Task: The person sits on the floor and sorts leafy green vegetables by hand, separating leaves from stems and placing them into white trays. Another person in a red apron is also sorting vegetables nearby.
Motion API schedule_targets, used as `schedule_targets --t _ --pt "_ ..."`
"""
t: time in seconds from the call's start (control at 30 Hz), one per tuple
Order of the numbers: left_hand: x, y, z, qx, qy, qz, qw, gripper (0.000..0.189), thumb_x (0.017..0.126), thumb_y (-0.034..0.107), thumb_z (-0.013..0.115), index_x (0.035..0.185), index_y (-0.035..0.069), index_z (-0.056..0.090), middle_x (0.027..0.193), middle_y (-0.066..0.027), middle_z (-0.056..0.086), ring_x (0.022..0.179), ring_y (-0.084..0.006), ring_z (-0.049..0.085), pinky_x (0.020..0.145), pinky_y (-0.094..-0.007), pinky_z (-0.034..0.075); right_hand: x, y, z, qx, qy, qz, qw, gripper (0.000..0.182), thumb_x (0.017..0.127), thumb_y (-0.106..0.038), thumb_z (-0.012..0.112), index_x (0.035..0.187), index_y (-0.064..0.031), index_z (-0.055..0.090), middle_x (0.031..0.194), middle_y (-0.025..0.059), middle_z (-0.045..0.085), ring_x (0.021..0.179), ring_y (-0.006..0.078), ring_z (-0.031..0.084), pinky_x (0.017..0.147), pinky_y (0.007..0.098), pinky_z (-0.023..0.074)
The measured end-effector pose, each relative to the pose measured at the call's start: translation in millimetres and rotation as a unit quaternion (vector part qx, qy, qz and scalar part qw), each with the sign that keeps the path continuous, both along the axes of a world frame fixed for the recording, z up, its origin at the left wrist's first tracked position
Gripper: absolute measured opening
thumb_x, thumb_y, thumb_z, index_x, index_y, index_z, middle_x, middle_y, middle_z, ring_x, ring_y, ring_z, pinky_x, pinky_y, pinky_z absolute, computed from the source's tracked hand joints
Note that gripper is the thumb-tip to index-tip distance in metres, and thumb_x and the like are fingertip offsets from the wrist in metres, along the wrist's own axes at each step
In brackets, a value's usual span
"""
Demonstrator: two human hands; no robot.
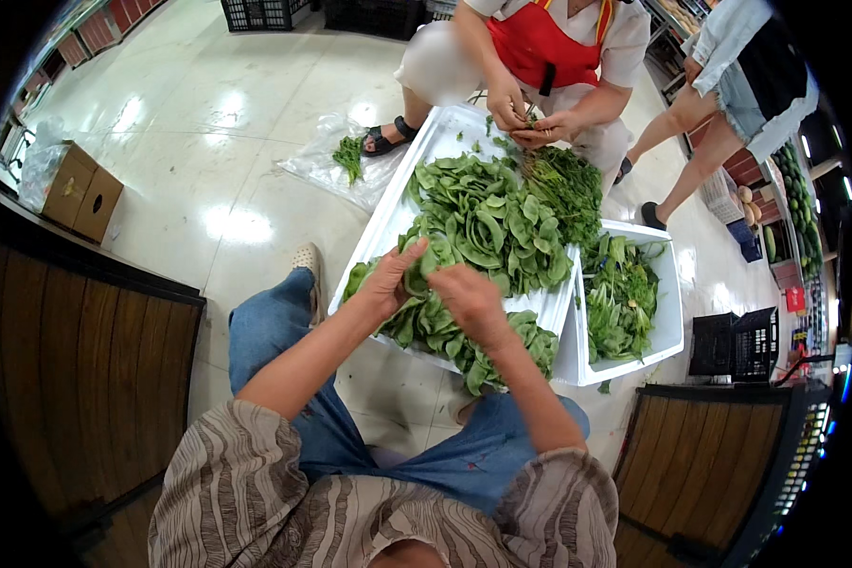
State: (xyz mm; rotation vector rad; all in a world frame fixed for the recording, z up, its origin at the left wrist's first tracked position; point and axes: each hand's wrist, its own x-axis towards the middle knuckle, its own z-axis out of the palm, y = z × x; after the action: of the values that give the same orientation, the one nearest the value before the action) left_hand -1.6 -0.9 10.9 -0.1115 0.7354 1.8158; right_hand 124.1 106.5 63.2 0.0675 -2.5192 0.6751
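My left hand (392, 282) is closed around a bunch of broad leafy greens (437, 250), its thumb pointing up along the leaves. My right hand (470, 302) is beside that bunch, fingers curled and blurred; whether they pinch a leaf is unclear. Below both hands lies a shallow white foam tray (385, 219). One large heap of the same greens (497, 227) fills its middle, and another heap (426, 326) lies at its near edge, partly hidden by my hands. Thin-stemmed dark green herbs (571, 188) rest at the far right of the tray.
A white foam box (673, 298) with loose greens (619, 302) stands right of the tray. Opposite sits a person in a red apron (547, 42), handling small sprigs. Another person (724, 92) stands behind. A plastic sheet (319, 160), a cardboard box (82, 192) and black crates (735, 344) are nearby.
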Motion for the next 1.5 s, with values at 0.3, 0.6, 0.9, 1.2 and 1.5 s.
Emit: schedule_targets --t 0.3,0.6,0.9,1.2,1.5 --pt "-11 -7 8 -0.027 0.013 0.051 0.998 0.029 0.073 0.000 0.060 0.101 0.004 0.052 0.082 -0.0086 0.059 0.067 -0.0198 0.062 0.061 -0.0334 0.054 -5 16 -16 -0.026 -0.024 -0.081 0.996 0.010 0.079 -0.012 0.061 0.088 -0.0095 0.063 0.079 0.0075 0.059 0.069 0.0250 0.060 0.062 0.0335 0.0490" --pt "-13 -5 7 -0.029 0.039 0.075 0.996 0.025 0.071 0.003 0.062 0.093 0.003 0.052 0.075 -0.0079 0.059 0.066 -0.0191 0.062 0.060 -0.0339 0.054 -13 57 -73 0.076 -0.352 -0.304 0.882 0.053 0.076 -0.057 0.056 0.067 -0.0059 0.066 0.065 0.0108 0.062 0.063 0.0284 0.061 0.057 0.0384 0.0480" --pt "-12 -3 2 -0.058 0.049 0.066 0.995 0.022 0.069 0.005 0.064 0.089 0.004 0.053 0.075 -0.0065 0.058 0.066 -0.0199 0.062 0.060 -0.0346 0.053 -22 56 -89 -0.029 -0.311 -0.264 0.912 0.037 0.071 -0.043 0.067 0.080 -0.0071 0.065 0.075 0.0093 0.065 0.070 0.0259 0.063 0.062 0.0360 0.0492" --pt "-12 -6 2 -0.037 0.051 0.043 0.997 0.026 0.076 0.008 0.062 0.099 0.000 0.053 0.082 -0.0108 0.061 0.075 -0.0209 0.064 0.066 -0.0336 0.054 -14 74 -54 -0.433 -0.129 -0.222 0.864 0.022 0.077 -0.017 0.067 0.078 0.0036 0.059 0.065 -0.0004 0.057 0.059 0.0046 0.049 0.054 0.0199 0.0405" --pt "-5 -4 10 0.080 -0.061 0.006 0.995 0.025 0.078 0.013 0.063 0.101 0.003 0.057 0.091 -0.0081 0.064 0.080 -0.0188 0.064 0.070 -0.0323 0.055 -13 4 9 0.032 0.029 -0.092 0.995 0.014 0.073 -0.009 0.067 0.078 -0.0054 0.054 0.099 0.0088 0.061 0.077 0.0246 0.060 0.065 0.0312 0.0483"
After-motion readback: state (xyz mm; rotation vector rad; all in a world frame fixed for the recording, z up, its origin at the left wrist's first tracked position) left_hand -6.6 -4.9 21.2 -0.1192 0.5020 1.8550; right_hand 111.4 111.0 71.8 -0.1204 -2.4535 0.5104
